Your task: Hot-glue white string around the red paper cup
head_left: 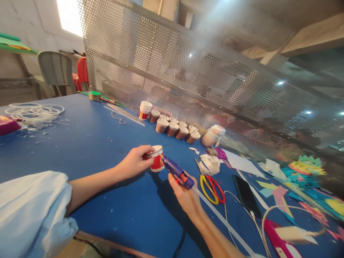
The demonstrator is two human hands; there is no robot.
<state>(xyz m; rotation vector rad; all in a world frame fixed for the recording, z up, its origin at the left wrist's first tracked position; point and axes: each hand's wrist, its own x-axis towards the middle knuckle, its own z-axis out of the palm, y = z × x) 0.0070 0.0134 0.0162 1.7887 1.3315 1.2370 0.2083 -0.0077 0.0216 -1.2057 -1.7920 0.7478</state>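
My left hand (139,160) is closed at the rim of a red and white paper cup (158,165), which stands upright on the blue table (113,215). A thin greyish strip runs along the rim under my fingers; I cannot make out what it is. My right hand (185,193) grips a blue-purple glue gun (176,171), its nozzle at the upper side of the cup. A long translucent glue stick (220,218) sticks out of the back of the gun. Right of it lie scissors (209,190) with red and yellow handles.
Several brown-wrapped cups (172,128) and a stack of paper cups (145,109) stand behind, before a perforated metal screen (161,68). At right lie a white tape roll (209,164), a phone (246,195), cables and paper scraps. White cord (34,110) is coiled at left.
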